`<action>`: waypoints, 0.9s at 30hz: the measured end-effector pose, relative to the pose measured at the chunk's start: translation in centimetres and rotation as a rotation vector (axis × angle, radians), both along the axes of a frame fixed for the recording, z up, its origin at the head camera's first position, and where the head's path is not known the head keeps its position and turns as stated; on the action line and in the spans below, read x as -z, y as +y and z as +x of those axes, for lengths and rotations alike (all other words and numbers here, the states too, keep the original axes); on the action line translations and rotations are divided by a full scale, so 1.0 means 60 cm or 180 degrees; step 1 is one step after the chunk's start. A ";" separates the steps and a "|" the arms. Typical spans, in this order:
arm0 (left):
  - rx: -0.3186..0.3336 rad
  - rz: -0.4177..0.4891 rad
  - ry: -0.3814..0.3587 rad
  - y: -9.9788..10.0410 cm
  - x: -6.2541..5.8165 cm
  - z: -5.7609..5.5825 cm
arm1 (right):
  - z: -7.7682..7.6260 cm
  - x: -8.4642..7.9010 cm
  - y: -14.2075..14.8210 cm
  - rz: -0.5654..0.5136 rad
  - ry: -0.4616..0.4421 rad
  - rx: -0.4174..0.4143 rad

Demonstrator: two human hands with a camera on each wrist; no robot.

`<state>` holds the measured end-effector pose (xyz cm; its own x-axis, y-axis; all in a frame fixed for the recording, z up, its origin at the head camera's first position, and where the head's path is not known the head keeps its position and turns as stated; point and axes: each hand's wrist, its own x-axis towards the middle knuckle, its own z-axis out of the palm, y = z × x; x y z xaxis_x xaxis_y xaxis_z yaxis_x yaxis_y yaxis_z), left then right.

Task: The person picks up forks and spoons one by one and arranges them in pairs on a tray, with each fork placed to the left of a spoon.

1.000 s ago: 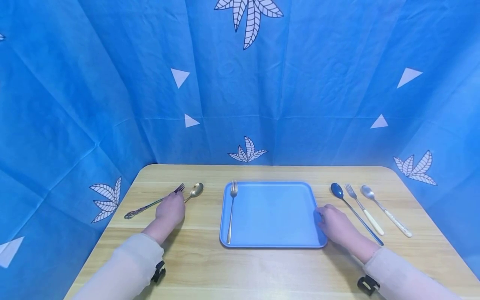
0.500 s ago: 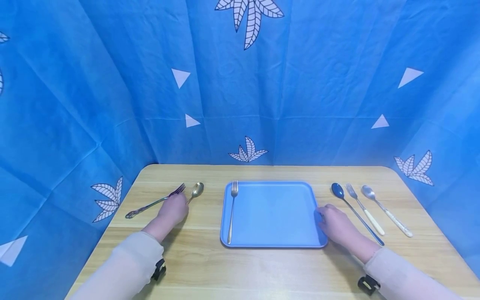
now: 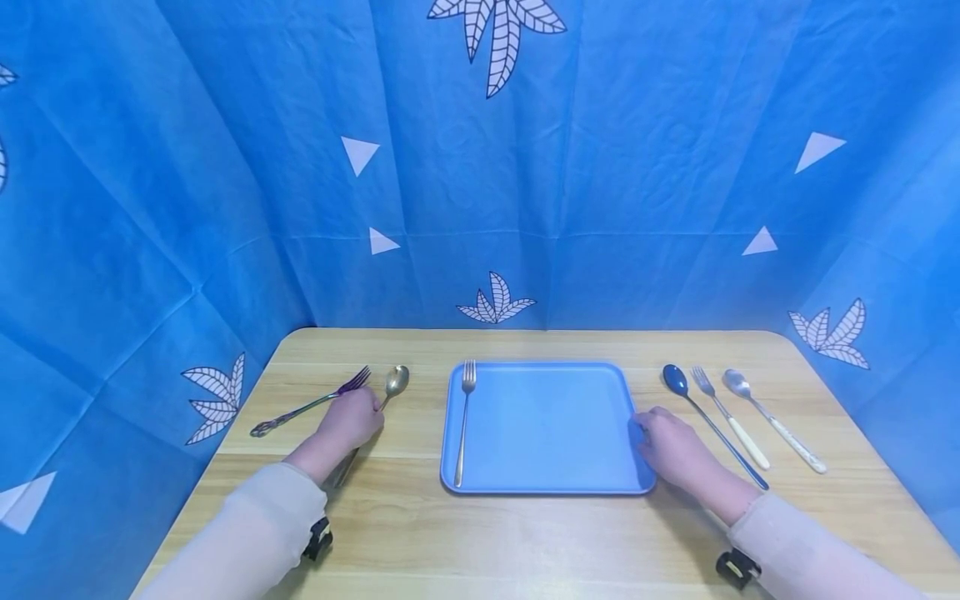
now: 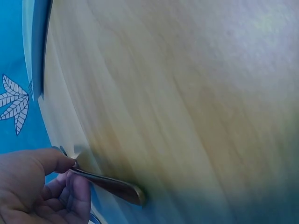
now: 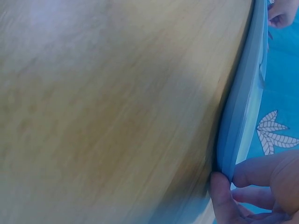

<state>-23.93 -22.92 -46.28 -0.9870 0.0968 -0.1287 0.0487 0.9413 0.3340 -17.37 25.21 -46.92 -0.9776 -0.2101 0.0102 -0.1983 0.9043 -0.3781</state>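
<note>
My left hand (image 3: 352,418) pinches the handle of a gold spoon (image 3: 397,381) between thumb and fingers. In the left wrist view the spoon's handle end (image 4: 124,189) sticks out past the fingertips, close over the wood. Just left of that hand lies a purple-tinted fork (image 3: 300,409) with an ornate handle. My right hand (image 3: 671,448) grips the right rim of a blue tray (image 3: 555,429); in the right wrist view the thumb and fingers pinch the tray's edge (image 5: 238,116). A gold fork (image 3: 464,421) lies along the tray's left side, tines away from me.
To the right of the tray lie a dark blue spoon (image 3: 676,381), a white-handled fork (image 3: 731,418) and a spoon with a patterned white handle (image 3: 776,425). A blue cloth (image 3: 630,167) hangs behind the wooden table (image 3: 495,542).
My left hand has shifted slightly right, and the gold spoon has turned to stand steeper, its handle now showing below the hand. The right hand and tray stay in place.
</note>
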 end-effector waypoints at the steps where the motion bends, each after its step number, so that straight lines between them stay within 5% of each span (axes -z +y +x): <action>1: -0.0007 0.0024 -0.0015 0.001 -0.001 0.001 | 0.000 0.000 0.000 -0.0001 -0.0002 0.0000; 27: -0.0006 0.0238 0.0021 0.043 -0.020 0.016 | -0.001 -0.001 -0.003 -0.0019 0.0030 -0.0031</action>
